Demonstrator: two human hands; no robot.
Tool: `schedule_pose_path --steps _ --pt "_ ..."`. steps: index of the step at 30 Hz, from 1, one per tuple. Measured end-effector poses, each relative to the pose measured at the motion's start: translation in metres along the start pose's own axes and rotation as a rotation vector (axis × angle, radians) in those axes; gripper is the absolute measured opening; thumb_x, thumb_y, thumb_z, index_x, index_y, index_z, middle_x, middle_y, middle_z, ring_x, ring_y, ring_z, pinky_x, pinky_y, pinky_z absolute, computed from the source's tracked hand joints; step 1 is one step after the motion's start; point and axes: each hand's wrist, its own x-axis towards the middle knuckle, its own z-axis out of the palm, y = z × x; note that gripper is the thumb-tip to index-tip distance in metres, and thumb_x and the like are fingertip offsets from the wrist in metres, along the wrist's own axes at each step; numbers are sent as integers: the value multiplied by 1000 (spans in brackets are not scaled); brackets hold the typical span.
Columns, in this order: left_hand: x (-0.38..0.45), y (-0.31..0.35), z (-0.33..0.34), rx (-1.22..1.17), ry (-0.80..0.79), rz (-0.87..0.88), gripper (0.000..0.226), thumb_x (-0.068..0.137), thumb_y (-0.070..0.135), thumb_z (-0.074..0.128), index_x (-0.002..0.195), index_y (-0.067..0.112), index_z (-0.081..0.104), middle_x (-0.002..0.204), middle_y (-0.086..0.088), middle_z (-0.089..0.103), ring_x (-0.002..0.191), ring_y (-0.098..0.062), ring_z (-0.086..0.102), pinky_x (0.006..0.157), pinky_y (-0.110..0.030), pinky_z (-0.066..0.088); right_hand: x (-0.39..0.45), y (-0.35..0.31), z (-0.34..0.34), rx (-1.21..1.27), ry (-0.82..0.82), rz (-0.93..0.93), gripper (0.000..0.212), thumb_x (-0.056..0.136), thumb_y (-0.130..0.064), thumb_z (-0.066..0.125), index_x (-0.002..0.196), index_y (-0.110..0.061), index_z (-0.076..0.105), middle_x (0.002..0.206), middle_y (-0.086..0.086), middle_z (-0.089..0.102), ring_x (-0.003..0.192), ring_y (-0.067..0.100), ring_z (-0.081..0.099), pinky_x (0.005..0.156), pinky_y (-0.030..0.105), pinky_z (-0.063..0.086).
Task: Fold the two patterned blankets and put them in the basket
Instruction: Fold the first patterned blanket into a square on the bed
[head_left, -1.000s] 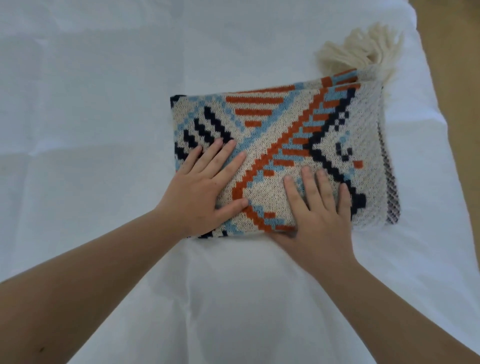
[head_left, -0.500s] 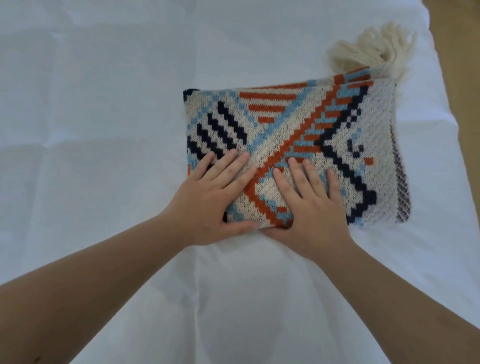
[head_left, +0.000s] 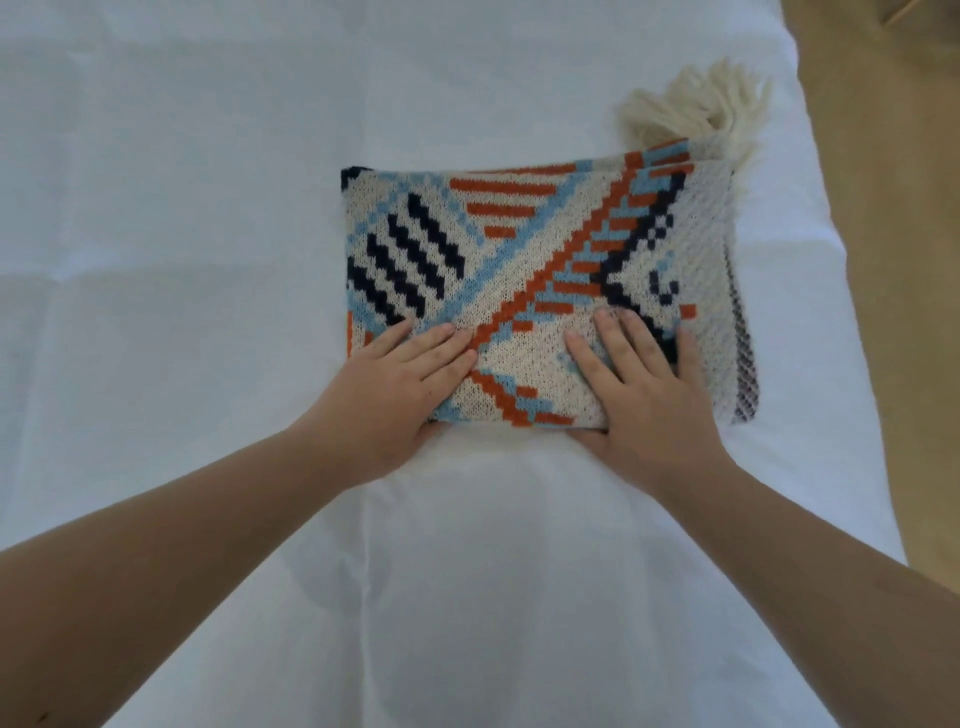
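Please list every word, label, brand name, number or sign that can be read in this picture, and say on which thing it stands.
None: no readable text shows.
The folded cream knitted blanket with orange, blue and navy pattern bears only woven shapes, no letters.
No label or tag shows on it, its cream tassels or the white sheet.

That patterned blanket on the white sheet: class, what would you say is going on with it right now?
A person is working bare-handed on a folded patterned blanket lying on a white sheet. The left hand and the right hand both rest flat on its near edge, fingers straight, as if pressing the fold down. Cream tassels stick out at the far right corner. No basket or second blanket is in view, so putting it away is not yet done.
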Motion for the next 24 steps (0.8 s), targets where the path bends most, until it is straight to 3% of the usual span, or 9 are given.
schedule_pose_path --steps 4,7,9,13,15,17,20,22,24 --pt "-17 5 -19 5 20 30 75 76 31 80 143 13 51 145 -5 54 136 -22 49 112 -48 30 -16 -13 -11 -16 22 -6 71 91 -59 52 146 -15 46 149 18 46 135 41 45 110 65 28" --pt "-55 24 -23 -18 -22 84 90 58 33 92 138 12 54 139 -8 59 128 -25 57 107 -52 39 -56 -37 -20 24 -12 -57 80 76 -53 75 139 -9 55 140 23 53 127 46 52 105 67 33" --pt "-89 39 -17 -40 -72 81 101 53 32 94 141 12 49 142 -8 52 132 -25 51 117 -51 31 -86 -58 -25 58 -50 -61 87 63 -49 85 134 -5 59 134 27 56 121 49 56 99 69 39" --pt "-146 60 -6 -83 -166 95 88 86 45 59 157 13 21 152 -8 44 150 -21 17 118 -48 11 -130 -93 -23 110 -151 -88 89 63 -54 84 132 -3 60 132 30 56 117 51 58 95 68 41" --pt "-157 69 -6 -141 -179 54 75 97 53 36 158 13 20 158 -7 38 151 -19 14 118 -50 16 -139 -94 -22 147 -143 -104 81 83 -66 58 140 -9 54 143 26 49 128 47 50 106 63 33" --pt "-155 74 -14 -304 -142 -110 76 99 66 27 160 21 16 166 -3 19 154 -18 7 121 -46 15 -136 -84 -28 217 -93 -72 81 91 -74 31 148 -17 44 154 18 38 140 40 37 110 60 25" --pt "-128 67 -30 -790 -35 -615 87 86 81 34 156 46 -3 167 14 -3 154 -10 -1 123 -46 13 -115 -59 -34 338 -41 168 85 89 -80 21 155 -26 28 163 13 16 150 37 12 118 59 13" --pt "-101 51 -32 -1115 71 -915 100 71 85 55 154 44 17 159 8 31 145 -20 34 113 -58 34 -101 -49 -27 413 -125 360 88 83 -85 18 156 -37 11 166 8 -6 151 34 -7 119 59 5" --pt "-78 35 -34 -1354 142 -1144 105 58 82 70 145 32 39 132 6 62 116 -20 64 96 -54 53 -93 -47 -16 425 -190 435 88 81 -88 16 155 -43 -1 164 3 -18 150 30 -15 120 60 5"
